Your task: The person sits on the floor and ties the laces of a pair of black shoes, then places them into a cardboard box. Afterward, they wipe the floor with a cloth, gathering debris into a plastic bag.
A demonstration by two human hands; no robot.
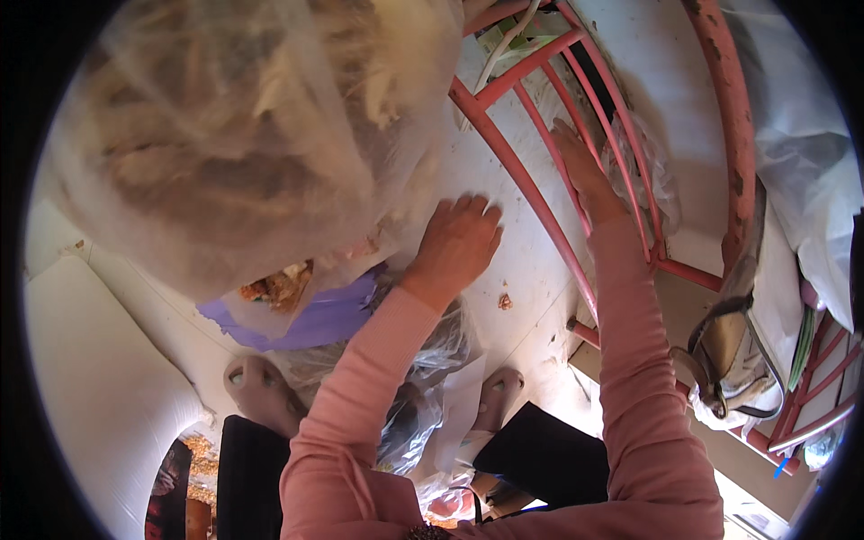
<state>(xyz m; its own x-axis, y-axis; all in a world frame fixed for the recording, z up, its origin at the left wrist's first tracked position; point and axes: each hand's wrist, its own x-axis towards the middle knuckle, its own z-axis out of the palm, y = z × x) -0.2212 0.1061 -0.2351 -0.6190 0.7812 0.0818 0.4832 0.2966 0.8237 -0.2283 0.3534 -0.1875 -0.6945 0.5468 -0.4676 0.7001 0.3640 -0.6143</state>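
Observation:
My left hand (459, 246) is over the pale floor (533, 263), palm down. Its fingers are loosely bent and slightly apart, with nothing visible in them. Just left of it bulges a large translucent plastic bag (250, 148) with tan and brown contents, somewhat blurred. Purple plastic (317, 314) shows under the bag's lower edge. My right hand (584, 165) reaches among the bars of a pink metal rack (523, 165). Its fingers are stretched out and hold nothing that I can see. Whether they touch a bar I cannot tell.
Clear crumpled plastic (418, 432) lies between my two clogs (260, 388). A full white sack (101, 378) stands at the left. At the right are a strapped bag (736, 351), white plastic sheeting (803, 148) and a thick pink tube (732, 115) with chipped paint.

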